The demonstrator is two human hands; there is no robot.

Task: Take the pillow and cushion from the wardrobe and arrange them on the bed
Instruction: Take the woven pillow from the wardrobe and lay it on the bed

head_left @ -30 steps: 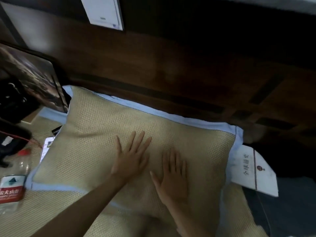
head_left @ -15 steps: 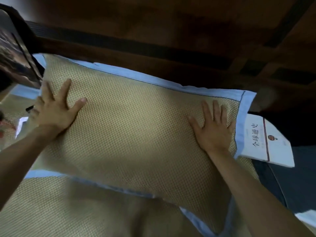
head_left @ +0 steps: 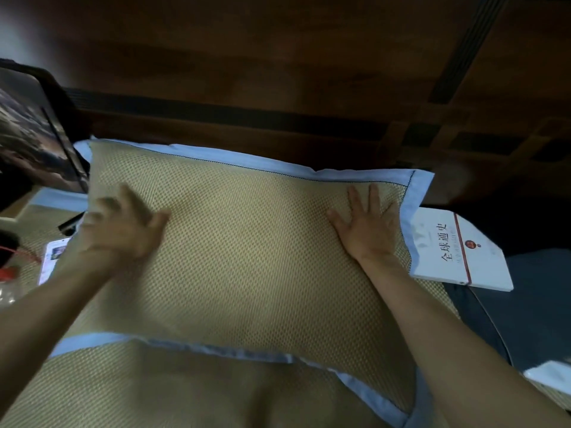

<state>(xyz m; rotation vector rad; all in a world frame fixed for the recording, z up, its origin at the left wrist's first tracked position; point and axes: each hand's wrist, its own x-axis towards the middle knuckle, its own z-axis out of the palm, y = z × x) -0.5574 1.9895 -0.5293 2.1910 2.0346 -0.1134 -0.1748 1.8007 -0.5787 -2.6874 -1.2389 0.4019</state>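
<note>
The left hand (head_left: 123,233) is smeared by motion blur, so its fingers cannot be counted cleanly; it appears spread open, palm down on the left part of the pillow (head_left: 247,251). At the left frame edge a dark framed picture (head_left: 37,143) is cut off, and below it a red object (head_left: 9,273) and a small printed card (head_left: 54,257) are too blurred and partly hidden to identify. A white corner (head_left: 550,373) at the lower right is cropped as well.

The pillow is one wide rectangle with a tan woven mesh face and a pale blue fabric border. It lies flat on the bed (head_left: 154,393), its far long edge against the dark wooden headboard (head_left: 278,72). The bed surface under it carries the same tan weave.

The right hand (head_left: 369,230) is sharp: open, fingers fanned, pressed flat near the pillow's right border, gripping nothing.

One white book (head_left: 457,254) with Chinese title characters and a red stripe lies just beside the pillow's right edge, partly tucked under the border. Two hands, one pillow, one book.
</note>
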